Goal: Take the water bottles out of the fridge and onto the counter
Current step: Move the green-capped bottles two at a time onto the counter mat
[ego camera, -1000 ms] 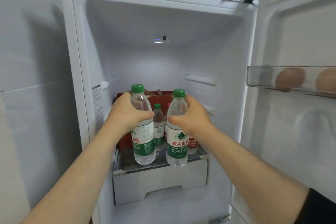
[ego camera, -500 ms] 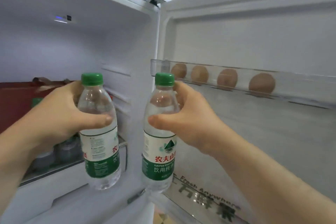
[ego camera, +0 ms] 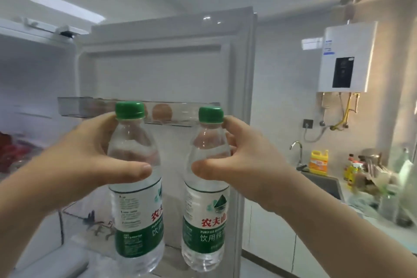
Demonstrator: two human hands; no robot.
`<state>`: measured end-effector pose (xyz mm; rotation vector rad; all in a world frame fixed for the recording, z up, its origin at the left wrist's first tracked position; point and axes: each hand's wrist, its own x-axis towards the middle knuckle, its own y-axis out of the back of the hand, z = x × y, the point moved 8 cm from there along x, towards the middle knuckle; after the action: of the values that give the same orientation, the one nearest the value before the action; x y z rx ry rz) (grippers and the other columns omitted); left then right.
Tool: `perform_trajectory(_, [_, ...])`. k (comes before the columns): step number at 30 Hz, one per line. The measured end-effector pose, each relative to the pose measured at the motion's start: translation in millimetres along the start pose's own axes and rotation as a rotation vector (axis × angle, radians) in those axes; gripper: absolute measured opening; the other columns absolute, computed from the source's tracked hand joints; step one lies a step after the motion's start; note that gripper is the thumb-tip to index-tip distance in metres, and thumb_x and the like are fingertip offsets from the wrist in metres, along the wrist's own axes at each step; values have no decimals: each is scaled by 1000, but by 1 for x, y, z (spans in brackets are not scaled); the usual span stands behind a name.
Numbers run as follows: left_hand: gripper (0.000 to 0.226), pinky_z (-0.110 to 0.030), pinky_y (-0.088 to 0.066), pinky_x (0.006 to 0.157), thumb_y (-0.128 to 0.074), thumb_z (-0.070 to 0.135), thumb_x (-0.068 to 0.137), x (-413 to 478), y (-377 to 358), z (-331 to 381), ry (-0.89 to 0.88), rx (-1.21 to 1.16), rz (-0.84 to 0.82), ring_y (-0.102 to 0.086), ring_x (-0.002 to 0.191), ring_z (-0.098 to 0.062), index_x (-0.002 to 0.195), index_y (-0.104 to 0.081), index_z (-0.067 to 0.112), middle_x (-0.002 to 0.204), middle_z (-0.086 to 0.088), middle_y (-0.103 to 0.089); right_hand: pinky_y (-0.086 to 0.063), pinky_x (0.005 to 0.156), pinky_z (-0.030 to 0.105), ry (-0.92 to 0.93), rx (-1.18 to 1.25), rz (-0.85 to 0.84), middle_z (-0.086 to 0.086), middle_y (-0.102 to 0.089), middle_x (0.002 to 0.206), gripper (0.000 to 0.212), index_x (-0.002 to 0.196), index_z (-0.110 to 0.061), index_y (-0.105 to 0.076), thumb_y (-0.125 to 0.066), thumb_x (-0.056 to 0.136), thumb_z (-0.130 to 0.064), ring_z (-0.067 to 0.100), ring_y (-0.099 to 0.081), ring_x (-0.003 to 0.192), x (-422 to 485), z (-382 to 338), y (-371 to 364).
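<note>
Water bottles — one [ego camera: 135,187] clasped in our left hand [ego camera: 90,160], one [ego camera: 206,187] in our right hand [ego camera: 248,165] — hang upright before the open fridge door [ego camera: 171,70]; the worktop [ego camera: 352,201] lies off to our right, nearer that right hand.

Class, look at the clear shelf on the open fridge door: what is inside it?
The door shelf holds brown eggs; one egg shows clearly between the two bottle caps. Others are blurred, or covered by the left bottle, so they cannot be counted.
</note>
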<state>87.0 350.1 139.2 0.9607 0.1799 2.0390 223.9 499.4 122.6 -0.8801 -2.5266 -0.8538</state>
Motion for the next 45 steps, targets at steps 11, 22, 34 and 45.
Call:
perform_trajectory(11, [48,-47,-54,89,-89,32,43,39,-230,100,-81,-199,-156,-73,87,-18,87,-71,30,95,2,-75,-55,90,48,-114,-146,252,-7,-75,99,49,107,-35,-65,-86,66,-17,17,-72,93,-140,31,213])
perform_trajectory(22, [35,-39,-51,81,-84,11,64,87,-447,152,-117,-289,-365,-68,89,-16,91,-67,25,87,8,-72,-52,95,50,-354,-342,597,-4,-70,110,50,110,-34,-63,-82,67,-22,18,-65,103,-265,87,381])
perform_trajectory(34, [48,-38,-48,81,-81,16,63,161,-645,143,-123,-377,-497,-62,96,-10,104,-60,31,102,10,-68,-52,95,51,-559,-412,771,-3,-65,119,53,117,-28,-59,-83,71,-15,23,-61,110,-294,202,497])
perform_trajectory(45, [57,-44,-55,87,-79,28,57,274,-816,114,-137,-396,-594,-66,96,-15,110,-58,35,107,13,-68,-54,83,35,-655,-459,926,-13,-67,108,48,105,-33,-59,-83,68,-13,14,-66,98,-258,336,628])
